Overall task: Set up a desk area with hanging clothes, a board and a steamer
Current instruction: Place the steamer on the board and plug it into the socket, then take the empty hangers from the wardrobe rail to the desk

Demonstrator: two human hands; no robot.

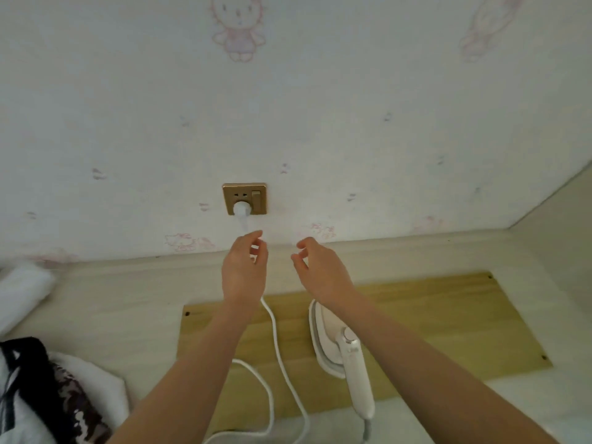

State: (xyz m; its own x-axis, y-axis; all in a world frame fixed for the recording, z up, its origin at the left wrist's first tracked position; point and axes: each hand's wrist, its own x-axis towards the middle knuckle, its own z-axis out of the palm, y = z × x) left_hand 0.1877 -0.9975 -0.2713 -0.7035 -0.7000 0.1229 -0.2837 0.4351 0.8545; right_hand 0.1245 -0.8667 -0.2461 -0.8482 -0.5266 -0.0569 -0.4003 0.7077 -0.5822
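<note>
A white handheld steamer [342,350] lies on a light wooden board [448,322] on the desk. Its white cord [282,357] loops over the board and rises to a white plug [242,210] seated in a gold wall socket [245,199]. My left hand [245,267] hovers just below the plug, fingers loosely curled, close to the cord; I cannot tell whether it touches it. My right hand [320,267] hangs beside it above the steamer's head, fingers relaxed and holding nothing.
Clothes lie at the left: a white folded piece [22,290] by the wall and a black, white and camouflage garment [54,395] near the front. The pale desk [112,309] meets a wallpapered wall [288,107] behind and a side panel [560,238] at the right.
</note>
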